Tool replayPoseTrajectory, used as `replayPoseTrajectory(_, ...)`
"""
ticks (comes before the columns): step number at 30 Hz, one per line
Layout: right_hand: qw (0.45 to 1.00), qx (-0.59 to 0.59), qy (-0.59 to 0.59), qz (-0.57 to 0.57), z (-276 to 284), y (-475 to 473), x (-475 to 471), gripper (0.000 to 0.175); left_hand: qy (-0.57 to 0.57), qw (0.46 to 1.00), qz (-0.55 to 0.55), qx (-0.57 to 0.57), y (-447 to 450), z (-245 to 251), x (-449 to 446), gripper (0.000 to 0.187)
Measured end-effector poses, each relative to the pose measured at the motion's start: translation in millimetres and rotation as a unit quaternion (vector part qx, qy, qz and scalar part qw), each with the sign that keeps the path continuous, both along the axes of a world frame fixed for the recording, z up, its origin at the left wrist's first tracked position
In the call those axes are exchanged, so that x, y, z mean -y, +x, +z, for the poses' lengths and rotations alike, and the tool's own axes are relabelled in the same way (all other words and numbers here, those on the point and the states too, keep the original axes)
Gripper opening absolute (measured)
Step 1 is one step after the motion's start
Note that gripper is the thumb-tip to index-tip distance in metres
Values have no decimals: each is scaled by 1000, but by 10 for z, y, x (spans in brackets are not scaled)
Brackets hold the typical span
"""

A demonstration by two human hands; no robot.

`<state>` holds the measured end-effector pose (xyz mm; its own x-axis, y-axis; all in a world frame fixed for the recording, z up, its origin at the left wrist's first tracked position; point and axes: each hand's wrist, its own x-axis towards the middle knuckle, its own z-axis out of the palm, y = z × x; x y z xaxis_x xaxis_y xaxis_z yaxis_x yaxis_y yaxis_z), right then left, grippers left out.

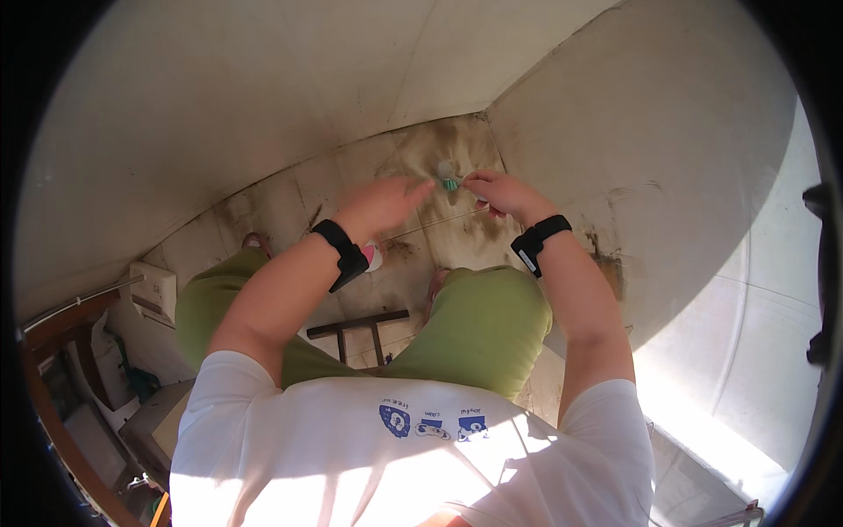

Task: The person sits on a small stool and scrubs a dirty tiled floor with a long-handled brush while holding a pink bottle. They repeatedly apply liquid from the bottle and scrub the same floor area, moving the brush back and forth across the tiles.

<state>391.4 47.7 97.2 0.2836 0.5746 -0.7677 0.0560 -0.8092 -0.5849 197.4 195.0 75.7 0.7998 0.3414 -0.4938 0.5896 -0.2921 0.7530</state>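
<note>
My right hand (504, 194) pinches a small green ribbed object (450, 185) at the fingertips, out in front of me. A pale round patch or piece (447, 169) shows just beyond it; whether the two are joined I cannot tell. Something small and white (482, 198) peeks out under the right fingers. My left hand (385, 203) is blurred and appears to hold nothing, its fingers pointing at the green object from a short gap. Each wrist wears a black band.
Stained floor tiles (454, 141) meet pale walls in a corner ahead. Between my knees stands a dark stool or frame (359, 326). A pink and white item (373, 255) is partly hidden by my left wristband. To the left are a white box (153, 290) and a brown wooden frame (49, 421).
</note>
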Motion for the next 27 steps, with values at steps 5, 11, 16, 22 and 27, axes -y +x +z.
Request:
replayPoseTrajectory(5,998,27,47,-12,-7,-660,-282,47,-189,982,10,3,369,-260,-18,59)
replayPoseTrajectory(11,982,99,142,80,-52,-1132,-399,56,-342,922,180,1,30,-688,-318,42)
replayPoseTrajectory(16,986,-24,151,66,-35,-1258,-518,52,-234,966,87,-70,-190,-891,-735,39)
replayPoseTrajectory(22,979,-40,174,-97,233,-907,-391,41,283,939,-113,-160,-412,-837,-1061,30)
replayPoseTrajectory(27,965,-4,181,-191,364,-549,-95,34,410,859,-237,-196,-73,-1064,-972,39)
